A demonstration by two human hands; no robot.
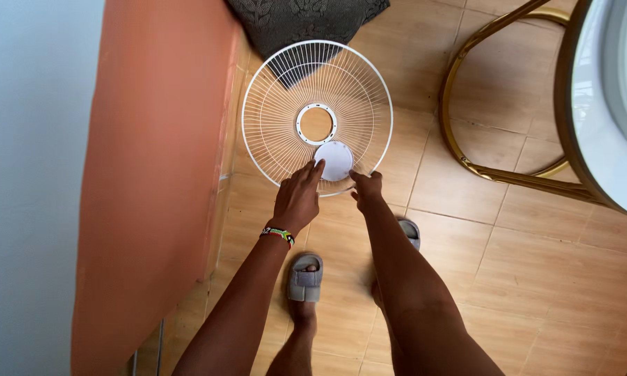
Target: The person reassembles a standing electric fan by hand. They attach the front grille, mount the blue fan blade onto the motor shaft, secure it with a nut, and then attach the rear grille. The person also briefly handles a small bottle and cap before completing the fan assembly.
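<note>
Over the tiled floor point(536, 278), left hand point(296, 198) and right hand point(367, 188) both gripped the white fan guard point(272, 132) by its near rim.

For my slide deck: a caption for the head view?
Both hands hold a white fan guard over a tiled floor.

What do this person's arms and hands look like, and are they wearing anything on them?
Both arms are bare, with no sleeves and no gloves. The left hand has a beaded bracelet around its wrist, in red, green, white and dark beads. The right hand and its wrist carry nothing: no watch, band or ring that shows.
</note>
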